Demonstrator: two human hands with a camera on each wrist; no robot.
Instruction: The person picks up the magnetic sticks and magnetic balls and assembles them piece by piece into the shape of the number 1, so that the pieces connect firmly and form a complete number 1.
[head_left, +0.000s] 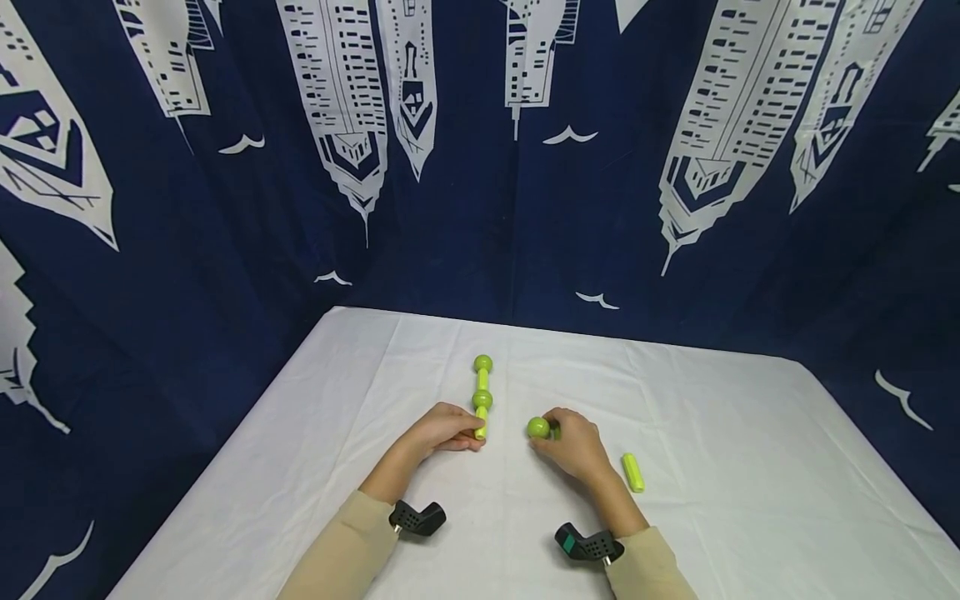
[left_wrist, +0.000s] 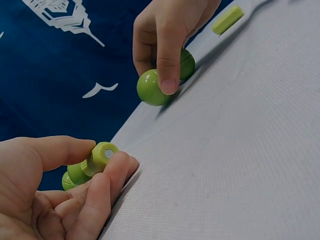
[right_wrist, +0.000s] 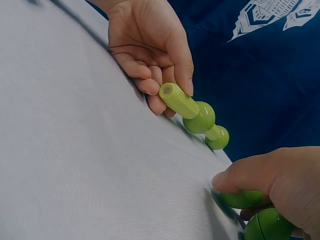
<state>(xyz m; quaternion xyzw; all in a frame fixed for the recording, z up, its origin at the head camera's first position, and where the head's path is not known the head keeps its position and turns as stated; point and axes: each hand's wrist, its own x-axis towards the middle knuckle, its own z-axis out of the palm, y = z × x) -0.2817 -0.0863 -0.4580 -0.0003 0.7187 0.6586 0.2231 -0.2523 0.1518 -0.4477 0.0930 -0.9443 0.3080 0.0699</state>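
My left hand (head_left: 447,428) pinches the near rod of a green chain between thumb and fingers. In that chain, a yellow-green rod (right_wrist: 180,101), a green ball (right_wrist: 201,118), another rod and a far ball (head_left: 483,363) stand in line, pointing away from me. A silvery round spot shows on the near rod's end in the left wrist view. To the right, my right hand (head_left: 576,446) holds a green ball (left_wrist: 151,88) near the tabletop. A second green ball (right_wrist: 269,225) is at the same hand, partly covered by its fingers; whether the two are joined is hidden.
A loose yellow-green rod (head_left: 632,472) lies on the white cloth-covered table (head_left: 720,433), right of my right hand. Behind the table hangs a dark blue curtain (head_left: 465,250) with white building prints. Each wrist wears a black camera mount (head_left: 417,518).
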